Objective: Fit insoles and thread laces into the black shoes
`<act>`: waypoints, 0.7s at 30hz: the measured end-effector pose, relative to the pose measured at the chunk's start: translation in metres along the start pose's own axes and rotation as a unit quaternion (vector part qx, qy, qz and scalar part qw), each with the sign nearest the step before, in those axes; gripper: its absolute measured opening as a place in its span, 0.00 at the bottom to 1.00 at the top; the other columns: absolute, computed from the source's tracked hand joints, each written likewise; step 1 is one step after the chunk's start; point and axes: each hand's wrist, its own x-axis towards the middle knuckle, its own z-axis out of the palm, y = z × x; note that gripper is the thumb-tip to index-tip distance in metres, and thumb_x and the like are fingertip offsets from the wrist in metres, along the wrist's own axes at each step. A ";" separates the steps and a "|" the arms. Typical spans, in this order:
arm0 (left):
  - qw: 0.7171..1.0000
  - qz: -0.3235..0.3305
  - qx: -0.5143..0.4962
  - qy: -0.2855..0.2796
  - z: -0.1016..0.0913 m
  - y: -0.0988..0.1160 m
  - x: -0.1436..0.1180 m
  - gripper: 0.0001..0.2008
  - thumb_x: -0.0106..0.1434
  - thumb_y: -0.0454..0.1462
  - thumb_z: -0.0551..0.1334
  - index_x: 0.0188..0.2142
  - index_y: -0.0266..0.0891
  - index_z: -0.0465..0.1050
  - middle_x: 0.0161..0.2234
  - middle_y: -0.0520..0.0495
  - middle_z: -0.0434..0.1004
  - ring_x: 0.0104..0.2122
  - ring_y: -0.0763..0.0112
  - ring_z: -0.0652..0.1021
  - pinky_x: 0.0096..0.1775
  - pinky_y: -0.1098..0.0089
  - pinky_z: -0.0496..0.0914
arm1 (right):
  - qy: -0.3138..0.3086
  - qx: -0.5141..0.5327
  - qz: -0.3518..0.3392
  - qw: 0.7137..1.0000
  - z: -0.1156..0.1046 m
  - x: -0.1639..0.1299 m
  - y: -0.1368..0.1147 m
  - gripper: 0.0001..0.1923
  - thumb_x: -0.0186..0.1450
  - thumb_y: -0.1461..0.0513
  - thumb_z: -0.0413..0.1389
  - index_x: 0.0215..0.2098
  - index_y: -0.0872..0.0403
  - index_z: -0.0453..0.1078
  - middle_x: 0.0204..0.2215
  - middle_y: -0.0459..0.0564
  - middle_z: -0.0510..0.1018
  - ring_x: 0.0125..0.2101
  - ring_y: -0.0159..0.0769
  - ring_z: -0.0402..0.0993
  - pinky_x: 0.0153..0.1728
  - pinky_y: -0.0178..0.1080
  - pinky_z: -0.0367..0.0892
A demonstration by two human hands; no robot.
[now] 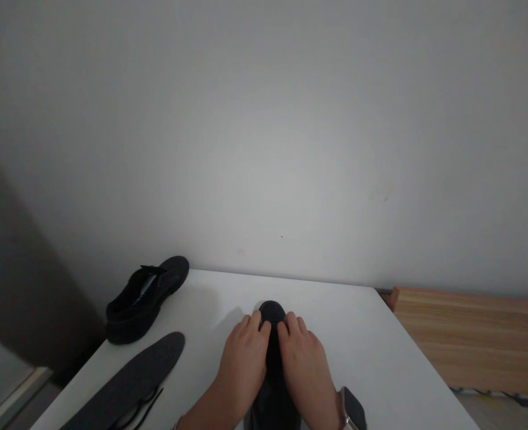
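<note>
Where the two hands meet at the near middle of the table (pixel 362 322), a black shoe (pixel 272 334) lies between them, its long axis running straight away from the person, rounded toe beyond the fingertips and heel end hidden under the wrists at the picture's lower edge. Left hand (pixel 242 358) and right hand (pixel 307 364) are equally near: each lies palm-down along one flank of the shoe, fingers half-curled and pointing forward, index fingers pressing its upper from either side and almost touching over it. Neither hand is closed into a fist; whether the thumbs hook beneath cannot be told. A watch (pixel 352 409) sits on the right wrist. Left of the left hand, well apart, a flat dark insole (pixel 132 376) lies slantwise with a lace at its near end; beyond it a second shoe (pixel 145 298) stands at the table's far left corner, toe toward the wall (pixel 264 149).
</note>
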 end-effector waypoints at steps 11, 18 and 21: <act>0.795 0.012 -0.518 0.315 -0.058 -0.022 -0.025 0.04 0.71 0.37 0.54 0.42 0.43 0.67 0.42 0.47 0.80 0.45 0.62 0.79 0.50 0.60 0.72 | 0.285 0.535 0.026 0.795 -0.061 -0.014 0.028 0.05 0.73 0.64 0.47 0.43 0.48 0.63 0.34 0.46 0.78 0.38 0.36 0.75 0.41 0.38 0.68; 0.683 -0.016 -0.628 0.373 -0.072 -0.054 -0.028 0.09 0.66 0.43 0.64 0.39 0.43 0.67 0.23 0.58 0.69 0.22 0.76 0.69 0.26 0.76 0.66 | 0.377 0.661 0.108 0.640 -0.079 -0.019 0.055 0.06 0.69 0.58 0.56 0.42 0.47 0.63 0.27 0.43 0.73 0.23 0.31 0.67 0.26 0.34 0.64; 0.787 -0.051 -0.520 0.327 -0.065 -0.059 -0.026 0.10 0.65 0.45 0.62 0.34 0.41 0.69 0.22 0.57 0.65 0.22 0.75 0.65 0.24 0.75 0.60 | 0.297 0.654 0.158 0.678 -0.062 -0.021 0.071 0.09 0.67 0.55 0.59 0.41 0.47 0.64 0.25 0.42 0.70 0.20 0.29 0.63 0.19 0.30 0.56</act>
